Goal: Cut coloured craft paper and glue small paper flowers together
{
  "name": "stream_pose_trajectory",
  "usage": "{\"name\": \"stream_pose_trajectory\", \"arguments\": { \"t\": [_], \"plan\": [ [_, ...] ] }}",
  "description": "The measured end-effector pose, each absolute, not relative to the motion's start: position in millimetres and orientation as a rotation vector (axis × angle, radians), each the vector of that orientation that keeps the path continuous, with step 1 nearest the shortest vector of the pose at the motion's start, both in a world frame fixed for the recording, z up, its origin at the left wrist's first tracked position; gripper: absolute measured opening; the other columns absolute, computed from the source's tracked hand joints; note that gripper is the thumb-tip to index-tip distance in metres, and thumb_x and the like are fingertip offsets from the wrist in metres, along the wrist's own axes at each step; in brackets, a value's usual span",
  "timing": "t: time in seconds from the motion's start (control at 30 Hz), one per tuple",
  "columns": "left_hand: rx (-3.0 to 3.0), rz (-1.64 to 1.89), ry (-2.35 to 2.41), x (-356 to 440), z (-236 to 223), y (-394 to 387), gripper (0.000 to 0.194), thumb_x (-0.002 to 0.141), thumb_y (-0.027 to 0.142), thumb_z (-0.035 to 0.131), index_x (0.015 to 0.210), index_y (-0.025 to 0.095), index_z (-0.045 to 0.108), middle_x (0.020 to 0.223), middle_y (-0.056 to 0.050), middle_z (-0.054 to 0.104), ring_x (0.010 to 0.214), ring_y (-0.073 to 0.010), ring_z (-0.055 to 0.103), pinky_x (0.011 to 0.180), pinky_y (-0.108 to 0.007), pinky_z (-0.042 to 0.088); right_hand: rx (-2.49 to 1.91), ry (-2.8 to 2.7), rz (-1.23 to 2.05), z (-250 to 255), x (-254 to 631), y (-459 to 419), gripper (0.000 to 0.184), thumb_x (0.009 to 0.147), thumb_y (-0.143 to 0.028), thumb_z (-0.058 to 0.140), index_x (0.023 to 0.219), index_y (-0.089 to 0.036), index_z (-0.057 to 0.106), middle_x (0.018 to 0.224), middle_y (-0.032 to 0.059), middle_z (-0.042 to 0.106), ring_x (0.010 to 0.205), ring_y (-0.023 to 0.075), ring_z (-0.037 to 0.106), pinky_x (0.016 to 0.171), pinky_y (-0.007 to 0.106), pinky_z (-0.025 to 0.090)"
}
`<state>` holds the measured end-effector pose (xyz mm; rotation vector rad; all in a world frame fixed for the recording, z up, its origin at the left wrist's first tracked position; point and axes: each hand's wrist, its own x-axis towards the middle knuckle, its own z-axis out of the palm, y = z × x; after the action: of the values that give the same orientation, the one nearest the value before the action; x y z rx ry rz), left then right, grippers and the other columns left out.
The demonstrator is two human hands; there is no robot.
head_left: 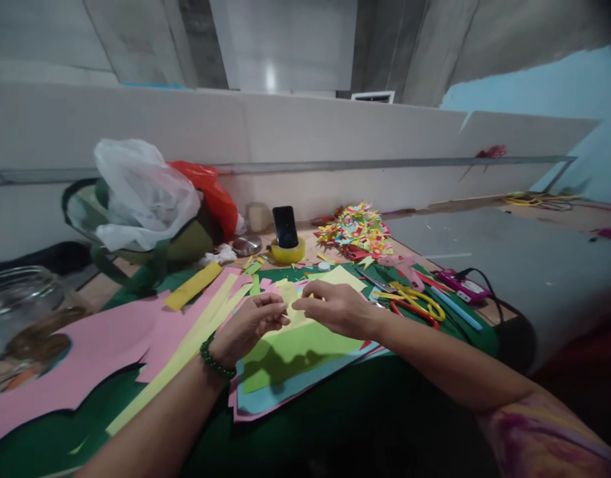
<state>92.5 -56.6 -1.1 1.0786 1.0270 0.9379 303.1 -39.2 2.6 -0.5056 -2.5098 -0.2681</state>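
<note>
My left hand, with a dark green bead bracelet at the wrist, and my right hand meet over a stack of coloured paper sheets. Both pinch a small pale yellow paper piece between their fingertips. The stack under them shows light green, blue and pink layers lying on a dark green mat. Yellow paper strips and a large pink sheet lie just left of my left hand.
Yellow and red scissors, a blue pen and a pink device with a cable lie to the right. A heap of paper scraps, a phone standing in a tape roll, plastic bags and a glass jar stand around.
</note>
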Motion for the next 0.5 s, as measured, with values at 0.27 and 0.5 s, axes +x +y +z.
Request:
{"name": "stream_pose_trajectory", "arguments": {
  "t": [0.27, 0.5],
  "plan": [
    [1.109, 0.955, 1.103, 95, -2, -57, 0.033, 0.056, 0.040, 0.078, 0.069, 0.016, 0.058, 0.060, 0.004, 0.056, 0.057, -0.0116, 0.060, 0.060, -0.024, 0.046, -0.344, -2.326, 0.141, -17, 295, -22, 0.022, 0.096, -0.024, 0.046, 0.091, -0.019, 0.067, 0.086, 0.0079, 0.063, 0.080, 0.0149, 0.059, 0.070, 0.025, 0.049],
    [1.411, 0.888, 1.238, 98, -4, -58, 0.024, 0.065, 0.039, 0.067, 0.068, 0.015, 0.068, 0.071, -0.005, 0.068, 0.063, -0.0151, 0.063, 0.062, -0.026, 0.048, -0.762, -1.986, 0.732, -20, 287, -20, 0.029, 0.084, -0.044, 0.060, 0.072, -0.018, 0.062, 0.074, 0.0029, 0.060, 0.061, 0.0115, 0.051, 0.055, 0.024, 0.044]
  ]
}}
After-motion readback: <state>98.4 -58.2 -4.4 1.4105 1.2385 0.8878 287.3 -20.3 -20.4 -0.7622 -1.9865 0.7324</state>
